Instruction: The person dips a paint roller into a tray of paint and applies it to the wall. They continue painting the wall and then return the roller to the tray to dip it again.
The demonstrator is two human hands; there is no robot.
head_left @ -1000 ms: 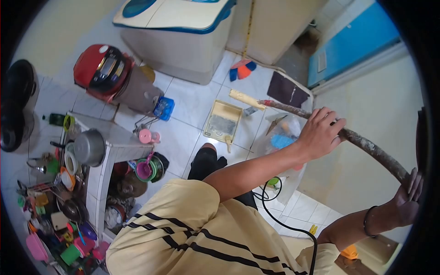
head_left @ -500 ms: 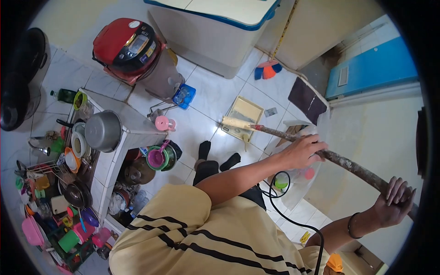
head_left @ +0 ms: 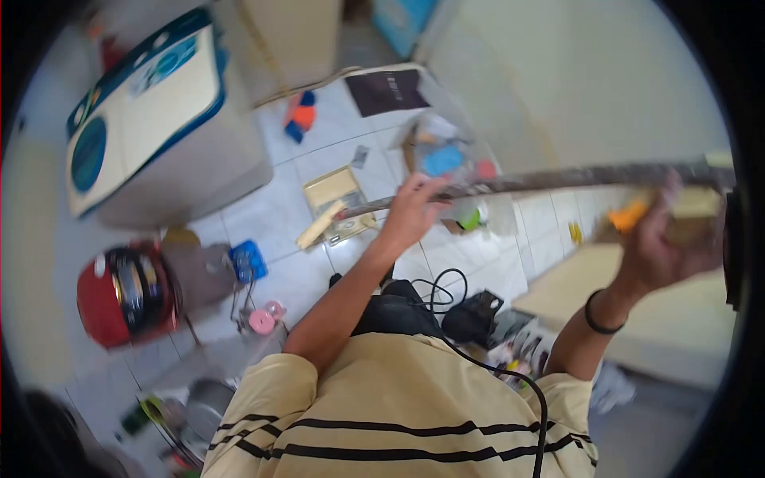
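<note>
A long, stained pole crosses the view, with a cream paint roller at its lower end. My left hand is closed around the pole's lower part. My right hand, blurred, lies just below the upper part, one digit stretched up against the pole and the others apart from it. In this view the roller overlaps a cream paint tray on the white tiled floor. A black band is around my right wrist.
A twin-tub washing machine and a red rice cooker stand to the left. An orange-and-blue broom head, a dark mat and a bag of items lie farther back. A black cable hangs before my shirt.
My view has turned to the right. The pole now lies flatter across it, the left hand still gripping it. My right hand has loosened from around the pole and dropped below it.
</note>
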